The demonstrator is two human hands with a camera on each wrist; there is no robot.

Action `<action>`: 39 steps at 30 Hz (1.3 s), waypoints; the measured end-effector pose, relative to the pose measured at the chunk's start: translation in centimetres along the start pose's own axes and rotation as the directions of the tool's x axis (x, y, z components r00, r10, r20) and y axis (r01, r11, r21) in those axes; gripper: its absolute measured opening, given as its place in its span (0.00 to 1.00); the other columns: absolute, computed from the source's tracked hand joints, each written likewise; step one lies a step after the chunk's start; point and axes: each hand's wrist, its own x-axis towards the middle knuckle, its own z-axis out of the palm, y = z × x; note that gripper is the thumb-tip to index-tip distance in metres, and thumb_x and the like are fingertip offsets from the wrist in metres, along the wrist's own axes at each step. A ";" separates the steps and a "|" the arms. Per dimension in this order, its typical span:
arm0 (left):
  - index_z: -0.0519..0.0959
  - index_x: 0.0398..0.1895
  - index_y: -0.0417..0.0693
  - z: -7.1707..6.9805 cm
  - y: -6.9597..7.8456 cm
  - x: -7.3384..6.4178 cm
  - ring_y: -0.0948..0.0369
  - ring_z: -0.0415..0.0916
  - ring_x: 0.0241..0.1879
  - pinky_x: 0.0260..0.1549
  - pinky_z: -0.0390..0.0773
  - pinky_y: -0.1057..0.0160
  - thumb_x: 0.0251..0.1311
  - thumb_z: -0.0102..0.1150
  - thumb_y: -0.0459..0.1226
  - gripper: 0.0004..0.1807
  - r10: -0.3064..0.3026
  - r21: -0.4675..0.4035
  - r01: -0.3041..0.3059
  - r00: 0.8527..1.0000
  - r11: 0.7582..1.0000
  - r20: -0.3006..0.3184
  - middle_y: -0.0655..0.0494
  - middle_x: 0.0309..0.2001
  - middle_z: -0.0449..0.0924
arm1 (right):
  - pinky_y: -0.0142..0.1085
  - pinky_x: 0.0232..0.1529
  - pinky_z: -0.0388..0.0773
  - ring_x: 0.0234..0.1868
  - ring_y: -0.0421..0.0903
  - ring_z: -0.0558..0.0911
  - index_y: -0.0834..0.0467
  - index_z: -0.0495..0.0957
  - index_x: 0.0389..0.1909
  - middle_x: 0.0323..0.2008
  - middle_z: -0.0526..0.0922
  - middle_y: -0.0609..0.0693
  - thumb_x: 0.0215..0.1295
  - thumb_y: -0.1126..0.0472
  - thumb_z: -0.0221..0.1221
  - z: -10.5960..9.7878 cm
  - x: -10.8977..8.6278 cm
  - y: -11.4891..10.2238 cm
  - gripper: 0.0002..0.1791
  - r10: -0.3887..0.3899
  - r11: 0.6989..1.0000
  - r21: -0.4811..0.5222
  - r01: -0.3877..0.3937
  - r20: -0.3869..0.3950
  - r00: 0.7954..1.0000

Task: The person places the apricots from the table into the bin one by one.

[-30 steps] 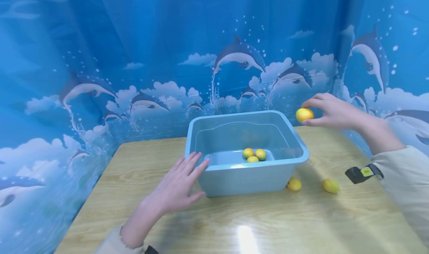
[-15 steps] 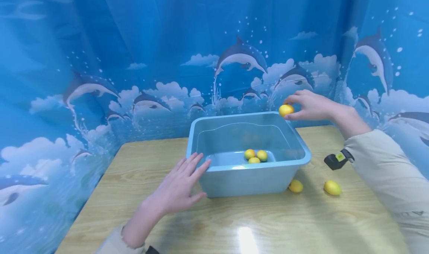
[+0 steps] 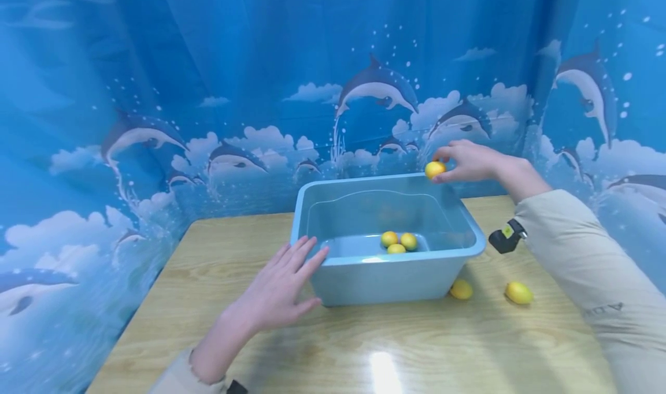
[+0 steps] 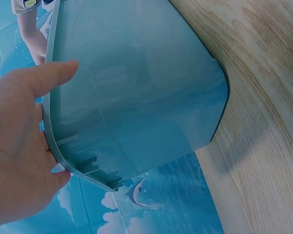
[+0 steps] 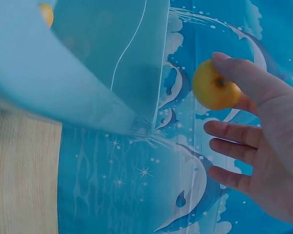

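Between thumb and index finger, my right hand (image 3: 470, 162) pinches a yellow lemon (image 3: 435, 170), held above the far right corner of a light blue plastic bin (image 3: 385, 278). The right wrist view shows the same lemon (image 5: 216, 87) with the other fingers loosely spread below it. My left hand (image 3: 278, 284) rests at the bin's near left corner, its fingers extended on the rim; in the left wrist view the thumb lies over the edge of the bin (image 4: 136, 87). Three lemons (image 3: 409, 242) lie together on the bin's floor.
Two more lemons lie on the wooden table (image 3: 234, 348) right of the bin: one lemon (image 3: 461, 290) close to its near right corner, another lemon (image 3: 518, 293) farther right. A blue dolphin-print curtain (image 3: 260, 64) hangs behind the table.
My right hand has moved left with the lemon, from right of the bin to above its far right corner. The left hand has stayed on the rim.
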 end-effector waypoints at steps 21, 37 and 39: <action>0.48 0.73 0.51 0.0 0.1 0.1 0.48 0.43 0.70 0.66 0.46 0.48 0.53 0.61 0.53 0.49 0.020 -0.006 -0.020 0.999 1.000 -0.026 0.45 0.72 0.45 | 0.59 0.51 0.69 0.55 0.60 0.69 0.63 0.74 0.52 0.51 0.74 0.61 0.62 0.52 0.59 0.6 -5.3 0.3 0.23 -0.050 0.998 0.021 0.053 -0.099 0.994; 0.48 0.73 0.50 0.1 0.1 0.0 0.48 0.43 0.70 0.66 0.44 0.49 0.53 0.62 0.53 0.49 0.022 -0.010 -0.022 0.999 1.000 -0.032 0.44 0.72 0.46 | 0.58 0.46 0.71 0.50 0.60 0.72 0.64 0.77 0.47 0.46 0.77 0.60 0.62 0.54 0.60 3.6 -12.1 2.1 0.19 -0.038 0.998 0.031 0.047 -0.237 0.971; 0.48 0.73 0.50 0.0 0.0 -0.1 0.49 0.42 0.70 0.66 0.44 0.49 0.53 0.62 0.53 0.49 0.020 -0.005 -0.020 0.999 1.000 -0.031 0.45 0.72 0.46 | 0.57 0.45 0.71 0.49 0.60 0.72 0.64 0.77 0.46 0.45 0.77 0.60 0.60 0.55 0.61 4.6 -12.7 2.6 0.19 -0.041 0.998 0.029 0.050 -0.268 0.963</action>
